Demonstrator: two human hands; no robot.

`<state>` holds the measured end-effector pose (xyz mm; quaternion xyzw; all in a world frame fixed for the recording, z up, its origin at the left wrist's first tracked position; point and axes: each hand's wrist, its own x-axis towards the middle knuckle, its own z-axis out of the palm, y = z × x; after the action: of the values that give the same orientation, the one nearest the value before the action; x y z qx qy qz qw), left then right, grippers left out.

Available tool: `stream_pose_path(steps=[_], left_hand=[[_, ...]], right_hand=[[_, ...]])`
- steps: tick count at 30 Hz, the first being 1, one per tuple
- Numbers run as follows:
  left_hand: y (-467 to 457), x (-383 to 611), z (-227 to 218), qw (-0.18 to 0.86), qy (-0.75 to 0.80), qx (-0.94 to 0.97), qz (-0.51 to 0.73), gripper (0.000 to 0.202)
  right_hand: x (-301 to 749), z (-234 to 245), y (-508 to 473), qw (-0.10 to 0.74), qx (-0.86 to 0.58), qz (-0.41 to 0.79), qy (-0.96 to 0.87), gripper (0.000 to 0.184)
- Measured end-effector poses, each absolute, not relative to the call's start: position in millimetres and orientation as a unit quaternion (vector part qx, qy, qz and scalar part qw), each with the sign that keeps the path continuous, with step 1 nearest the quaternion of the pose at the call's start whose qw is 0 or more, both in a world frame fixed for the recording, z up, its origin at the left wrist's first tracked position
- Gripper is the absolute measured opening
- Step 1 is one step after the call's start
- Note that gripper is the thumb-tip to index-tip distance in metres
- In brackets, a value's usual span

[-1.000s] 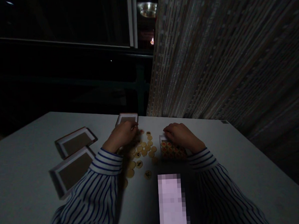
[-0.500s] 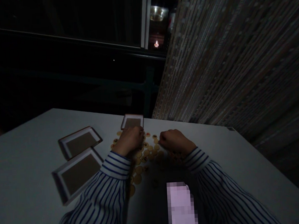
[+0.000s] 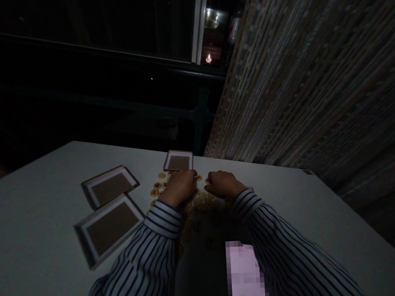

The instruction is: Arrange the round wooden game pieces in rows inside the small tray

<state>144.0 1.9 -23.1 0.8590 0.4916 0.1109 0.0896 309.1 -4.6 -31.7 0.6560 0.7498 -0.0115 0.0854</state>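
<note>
Round, yellowish discs (image 3: 202, 196), some with red or black characters, lie scattered on the white bench (image 3: 296, 213), between and around the hands. The left hand (image 3: 179, 187) and right hand (image 3: 224, 184) both curl low over them; whether either grasps one, I cannot tell. One shallow, rectangular, brown-bottomed tray (image 3: 179, 162) sits just beyond the left hand; two similar trays (image 3: 113, 227) lie leftward.

Dim light, deep shadow on the table (image 3: 306, 208)
</note>
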Motion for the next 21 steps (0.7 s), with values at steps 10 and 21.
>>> stream_pose_path(steps=[10, 21], left_hand=[[0.9, 143.7, -22.4, 0.101, 0.487, 0.860, 0.118, 0.026], [6.4, 140.0, -24.3, 0.152, 0.467, 0.856, 0.162, 0.034]], right_hand=[[314.0, -34.6, -2.4, 0.044, 0.663, -0.037, 0.746, 0.032], [336.0, -30.2, 1.9, -0.239, 0.591, -0.329, 0.697, 0.016]])
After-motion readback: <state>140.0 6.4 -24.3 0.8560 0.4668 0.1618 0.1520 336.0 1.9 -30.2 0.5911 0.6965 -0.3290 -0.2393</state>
